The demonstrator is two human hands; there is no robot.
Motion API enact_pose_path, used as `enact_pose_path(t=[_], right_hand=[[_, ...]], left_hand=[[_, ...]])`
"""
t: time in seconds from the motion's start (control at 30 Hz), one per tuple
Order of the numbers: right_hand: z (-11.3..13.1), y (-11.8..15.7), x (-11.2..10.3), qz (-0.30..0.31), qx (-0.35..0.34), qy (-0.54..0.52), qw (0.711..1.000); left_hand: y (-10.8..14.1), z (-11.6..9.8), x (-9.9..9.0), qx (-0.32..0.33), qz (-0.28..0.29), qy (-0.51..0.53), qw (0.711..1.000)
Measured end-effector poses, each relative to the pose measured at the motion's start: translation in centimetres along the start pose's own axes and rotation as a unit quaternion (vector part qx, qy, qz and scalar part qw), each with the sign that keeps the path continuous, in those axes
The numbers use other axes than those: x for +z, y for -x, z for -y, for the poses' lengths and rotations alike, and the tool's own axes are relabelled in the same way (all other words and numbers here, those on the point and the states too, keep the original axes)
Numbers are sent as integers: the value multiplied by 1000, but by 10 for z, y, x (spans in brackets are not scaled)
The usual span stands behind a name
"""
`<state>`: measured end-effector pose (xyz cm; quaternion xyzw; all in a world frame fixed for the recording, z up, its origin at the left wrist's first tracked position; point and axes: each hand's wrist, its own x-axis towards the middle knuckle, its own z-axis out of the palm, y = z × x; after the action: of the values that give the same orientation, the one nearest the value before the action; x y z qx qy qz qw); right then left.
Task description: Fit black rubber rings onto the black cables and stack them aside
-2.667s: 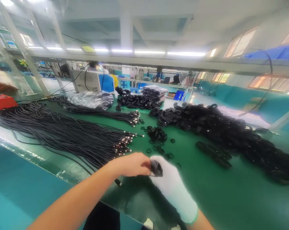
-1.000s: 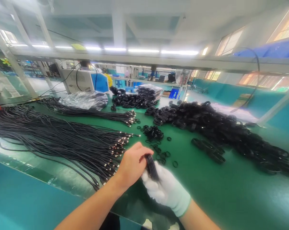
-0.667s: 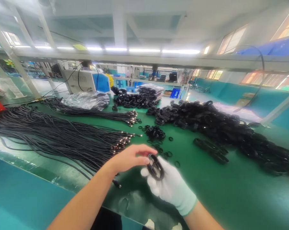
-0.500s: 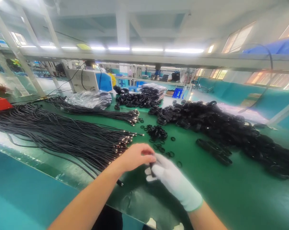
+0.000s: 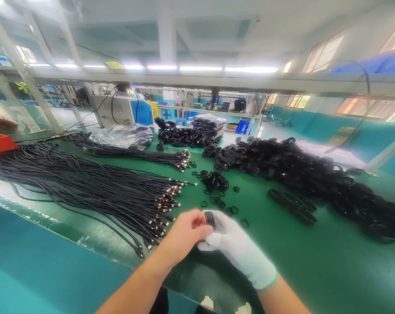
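Note:
A small black coiled cable [image 5: 209, 218], its loops stacked side by side, is held between my two hands over the near part of the bench. My bare left hand [image 5: 190, 227] pinches at its left side with bent fingers. The white-gloved right hand [image 5: 229, 233] is wrapped round it from the right, hiding much of it. Beyond my hands lies a heap of small black rings [image 5: 214, 181], with several loose ones nearer. Long black cables [image 5: 112, 192] with metal-tipped plugs lie spread to the left of my left hand.
A large pile of coiled black cables [image 5: 282, 163] runs along the right of the green bench [image 5: 262, 261]. Further back are a second cable bundle [image 5: 135, 151], a clear plastic bag [image 5: 121, 136], a blue-and-white machine [image 5: 125, 109] and stacked bagged coils [image 5: 208, 124]. A red object [image 5: 1, 143] stands far left.
My left hand has moved down and a little left, and its wrist has shifted right. The coil between my hands has turned, so its stacked loops now show.

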<state>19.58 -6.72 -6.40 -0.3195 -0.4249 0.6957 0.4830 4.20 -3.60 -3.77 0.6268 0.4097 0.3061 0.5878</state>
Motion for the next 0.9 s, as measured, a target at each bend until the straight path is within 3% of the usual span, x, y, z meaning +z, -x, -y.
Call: enact_pose_path(t=[0.13, 0.2, 0.27, 0.37, 0.43, 0.53, 0.73, 0.9], right_hand=[[-3, 1, 1, 39, 7, -39, 998], [-3, 2, 1, 37, 13, -43, 998], [-2, 2, 1, 25, 19, -33, 999], [-1, 2, 2, 17, 27, -1, 999], [-2, 1, 3, 19, 27, 16, 999], [-4, 0, 4, 22, 18, 13, 1000], [-7, 1, 4, 28, 15, -31, 999], [-5, 1, -4, 66, 38, -153, 985]], left_hand=[[-2, 1, 1, 16, 8, 44, 999], [-3, 0, -1, -2, 26, 17, 1000], [-3, -1, -5, 6, -4, -52, 999], [-3, 0, -9, 109, -94, -188, 972], [-3, 3, -8, 177, -107, -254, 945], [-5, 10, -3, 218, -122, -292, 923], [-13, 20, 4, 227, -186, -239, 926], [-19, 3, -6, 188, -123, -237, 945]])
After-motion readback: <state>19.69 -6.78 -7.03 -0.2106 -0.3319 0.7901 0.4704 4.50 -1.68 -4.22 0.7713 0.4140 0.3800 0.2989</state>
